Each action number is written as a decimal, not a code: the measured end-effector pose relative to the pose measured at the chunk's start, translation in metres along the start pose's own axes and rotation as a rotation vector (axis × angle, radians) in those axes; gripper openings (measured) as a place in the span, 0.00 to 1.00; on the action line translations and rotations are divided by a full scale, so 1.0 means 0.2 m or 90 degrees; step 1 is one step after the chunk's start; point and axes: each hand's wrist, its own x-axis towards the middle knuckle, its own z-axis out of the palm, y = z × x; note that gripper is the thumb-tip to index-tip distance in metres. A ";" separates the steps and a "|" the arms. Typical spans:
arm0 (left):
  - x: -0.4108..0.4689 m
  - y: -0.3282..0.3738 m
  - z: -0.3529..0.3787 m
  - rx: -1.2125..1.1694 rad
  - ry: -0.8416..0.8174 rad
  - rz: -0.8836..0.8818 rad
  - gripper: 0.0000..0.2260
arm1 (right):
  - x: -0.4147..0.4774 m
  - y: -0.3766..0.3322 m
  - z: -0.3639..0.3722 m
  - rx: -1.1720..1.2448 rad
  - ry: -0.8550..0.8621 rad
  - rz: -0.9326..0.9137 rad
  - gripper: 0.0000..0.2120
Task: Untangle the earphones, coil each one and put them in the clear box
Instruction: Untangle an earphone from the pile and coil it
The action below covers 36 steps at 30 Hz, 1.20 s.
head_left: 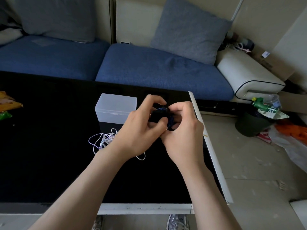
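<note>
- Thin white earphone cable [103, 139]: tangled on black worktop [49, 146], by my L wrist.
- L hand [141, 130] & R hand [181, 130] both pinch dark-blue earphone cord bundle [160, 112]; prob. light, floppy, so I'd grip the loops.
- Clear plastic box [116, 107] just behind, lid shut.

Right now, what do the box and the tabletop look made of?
Clear box: probably frosted, translucent plastic; its walls look milky and a moulded latch shows on the front. Table: glossy black top, perhaps glass or lacquer, since the box reflects faintly in it.
</note>
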 end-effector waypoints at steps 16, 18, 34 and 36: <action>0.03 -0.01 0.00 -0.190 0.076 -0.129 0.09 | 0.04 0.00 0.00 0.111 0.088 0.124 0.21; 0.02 -0.01 -0.01 -0.257 0.078 -0.140 0.08 | 0.04 0.00 0.00 0.175 0.097 0.189 0.25; 0.05 -0.04 0.01 -0.485 0.144 -0.285 0.06 | 0.07 -0.02 0.02 0.652 -0.008 0.390 0.15; 0.05 -0.05 0.00 -0.519 0.112 -0.295 0.06 | 0.08 -0.02 0.01 0.656 -0.002 0.397 0.14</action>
